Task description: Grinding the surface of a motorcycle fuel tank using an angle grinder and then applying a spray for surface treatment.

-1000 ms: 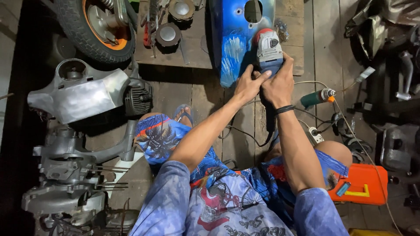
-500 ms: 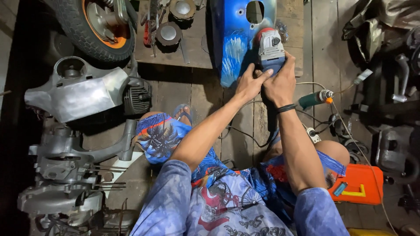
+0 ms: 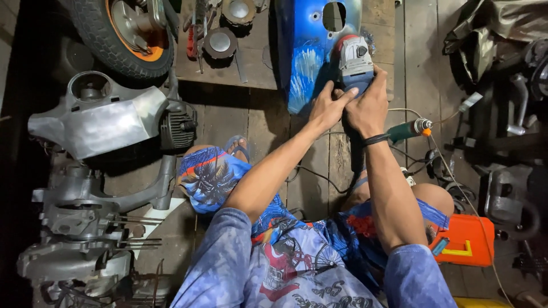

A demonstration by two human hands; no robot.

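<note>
Both hands met on a grey and red angle grinder (image 3: 355,60) that was pressed against a blue painted body panel (image 3: 305,54) lying on the wooden plank floor (image 3: 251,122); the right hand (image 3: 368,105) was wrapped around the rear of the tool's body with fingers closed on it, a dark band at its wrist; the left hand (image 3: 326,105) lay just beside it, fingers stretched forward and resting against the grinder's near side, a touch rather than a full clasp. The panel showed white brushed patches near its lower edge and an oval hole near its top. A black cable (image 3: 319,177) trailed from the tool back toward the person's knees. A green-handled screwdriver (image 3: 408,130) lay just right of the right wrist. To the left stood a bare metal engine casing (image 3: 103,122) and, below it, another engine block (image 3: 74,228) with studs sticking out; a tyre with an orange rim (image 3: 123,31) sat at the upper left, with two round metal parts (image 3: 228,25) near it. An orange plastic case (image 3: 463,239) rested shut by the right knee; its contents could not be seen.
</note>
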